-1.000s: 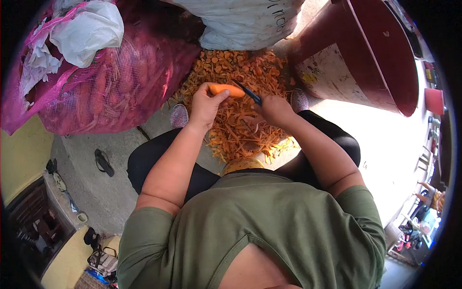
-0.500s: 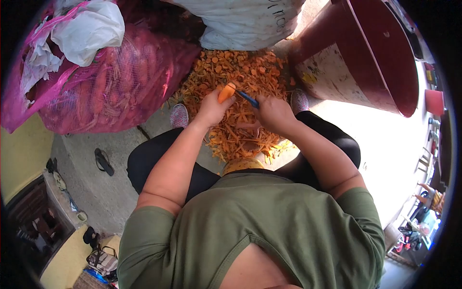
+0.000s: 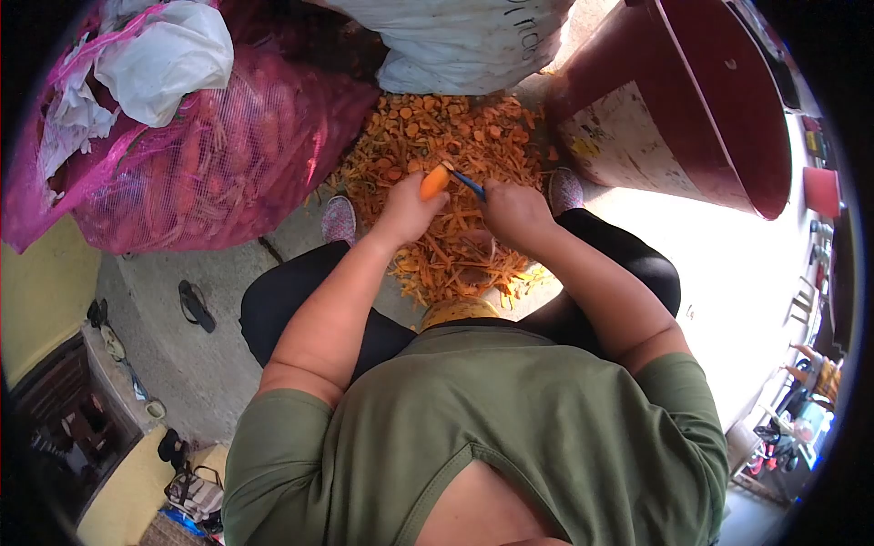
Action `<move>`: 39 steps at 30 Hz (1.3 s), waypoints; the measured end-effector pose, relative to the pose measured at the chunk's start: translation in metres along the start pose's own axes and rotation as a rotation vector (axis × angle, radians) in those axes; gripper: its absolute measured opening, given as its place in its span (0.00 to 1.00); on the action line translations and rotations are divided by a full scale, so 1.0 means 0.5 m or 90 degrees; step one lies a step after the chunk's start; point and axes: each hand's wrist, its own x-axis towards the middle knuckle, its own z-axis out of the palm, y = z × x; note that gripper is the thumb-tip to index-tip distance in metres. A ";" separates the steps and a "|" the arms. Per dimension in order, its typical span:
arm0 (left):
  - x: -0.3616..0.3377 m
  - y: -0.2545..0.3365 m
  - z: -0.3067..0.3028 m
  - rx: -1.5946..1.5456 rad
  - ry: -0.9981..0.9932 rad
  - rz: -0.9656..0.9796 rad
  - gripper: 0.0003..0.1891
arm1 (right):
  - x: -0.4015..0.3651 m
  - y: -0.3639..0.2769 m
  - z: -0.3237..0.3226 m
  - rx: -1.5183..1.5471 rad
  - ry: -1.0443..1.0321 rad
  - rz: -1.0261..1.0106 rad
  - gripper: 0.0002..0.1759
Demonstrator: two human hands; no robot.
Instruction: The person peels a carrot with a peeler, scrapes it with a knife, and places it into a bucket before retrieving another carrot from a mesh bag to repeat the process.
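Note:
An orange carrot (image 3: 435, 183) is gripped in my left hand (image 3: 407, 207), its upper end tilted to the right. My right hand (image 3: 517, 212) is closed round the handle of a blue tool (image 3: 471, 186), whose far end meets the top of the carrot. Whether that tool is a peeler or a knife is too small to tell. Under both hands, a heap of orange peelings and carrot pieces (image 3: 455, 259) covers the floor between my feet.
A pink mesh sack (image 3: 218, 164) full of carrots lies at the left. A white sack (image 3: 464, 45) stands at the top centre, beside a large dark red bucket (image 3: 674, 100). One black sandal (image 3: 196, 306) lies on the concrete floor at the left.
The carrot has tilted further to the right and moved slightly right and down with my left hand. The blue tool stays against its upper end, and my right hand has barely shifted.

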 end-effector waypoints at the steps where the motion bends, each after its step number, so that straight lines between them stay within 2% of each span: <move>1: 0.003 0.003 -0.006 -0.150 -0.052 -0.066 0.11 | 0.003 0.003 -0.002 -0.011 0.011 -0.014 0.13; 5: -0.006 0.011 -0.052 -0.741 -0.291 -0.264 0.08 | 0.011 0.007 -0.025 -0.020 0.057 -0.065 0.12; 8: -0.009 0.009 -0.064 -0.749 -0.365 -0.261 0.06 | 0.011 0.004 -0.026 -0.048 0.063 -0.067 0.12; 11: -0.003 0.015 -0.036 -0.410 -0.202 -0.110 0.09 | 0.017 0.022 -0.014 -0.057 0.041 -0.030 0.13; 12: -0.004 0.015 -0.021 -0.240 -0.107 0.020 0.10 | 0.019 0.031 -0.006 -0.051 0.029 -0.013 0.13; 14: -0.008 0.016 0.004 0.105 0.084 0.272 0.13 | 0.034 0.046 0.001 -0.064 -0.133 0.027 0.18; 15: -0.007 0.021 0.006 0.142 0.114 0.288 0.14 | 0.037 0.050 0.001 -0.073 -0.213 0.044 0.22; 17: -0.003 0.032 0.005 0.215 0.182 0.318 0.15 | 0.026 0.050 0.002 -0.101 -0.123 -0.007 0.23; 18: -0.008 0.040 0.001 0.242 0.169 0.295 0.16 | 0.020 0.047 0.000 -0.113 -0.076 -0.034 0.24; 21: -0.019 0.061 -0.006 0.297 0.154 0.237 0.17 | 0.007 0.038 -0.017 -0.044 0.085 0.023 0.17; 24: -0.027 0.067 -0.003 0.286 0.181 0.188 0.18 | -0.029 0.014 -0.054 0.006 0.144 0.034 0.19; 27: -0.044 0.065 0.003 0.234 0.172 0.123 0.19 | -0.076 -0.019 -0.084 0.054 0.092 0.042 0.19; 29: -0.055 0.069 0.009 0.162 0.160 0.079 0.20 | -0.090 -0.020 -0.080 0.080 0.125 0.071 0.18; 32: -0.084 0.076 0.009 0.154 0.128 0.116 0.20 | -0.109 -0.004 -0.102 0.124 0.205 0.119 0.19; 36: -0.144 0.108 -0.007 0.261 0.074 0.098 0.16 | -0.138 0.022 -0.156 0.237 0.306 0.182 0.17; 39: -0.192 0.116 0.005 0.331 0.077 0.122 0.14 | -0.175 -0.017 -0.151 0.299 0.269 0.179 0.15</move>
